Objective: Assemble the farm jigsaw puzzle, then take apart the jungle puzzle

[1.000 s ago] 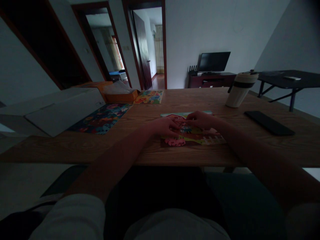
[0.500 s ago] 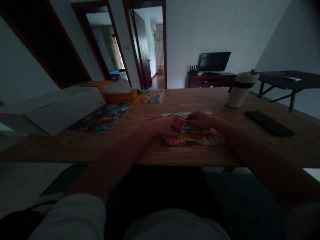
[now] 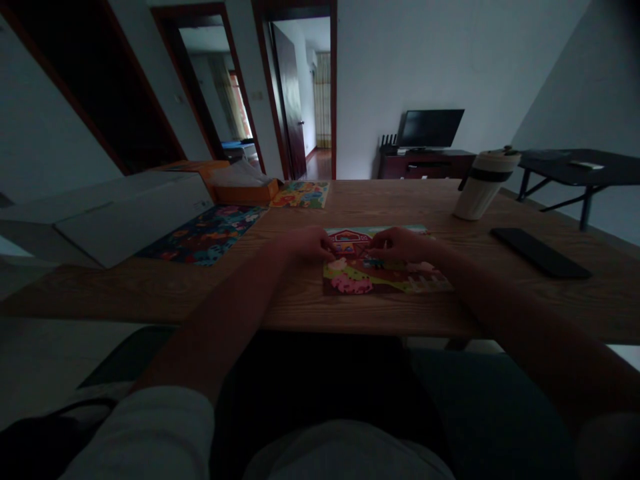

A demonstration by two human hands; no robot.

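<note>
A colourful picture sheet with a red barn, a pink animal and a pale fence lies flat on the wooden table in front of me. My left hand is at its upper left edge, fingers curled together with the tips on or just over the sheet. Over the middle of the picture, beside the barn, my right hand is closed in a pinch. Whatever either hand may hold is too small and dark to make out. The right hand hides the sheet's upper right part.
Left on the table are a white box, a dark patterned sheet, an orange box with clear plastic, and a yellow picture sheet. A tumbler and a black flat object stand and lie right.
My left hand has moved left, away from the picture's middle, uncovering the barn and the area below it. My right hand stays in nearly the same place. The view has shifted slightly.
</note>
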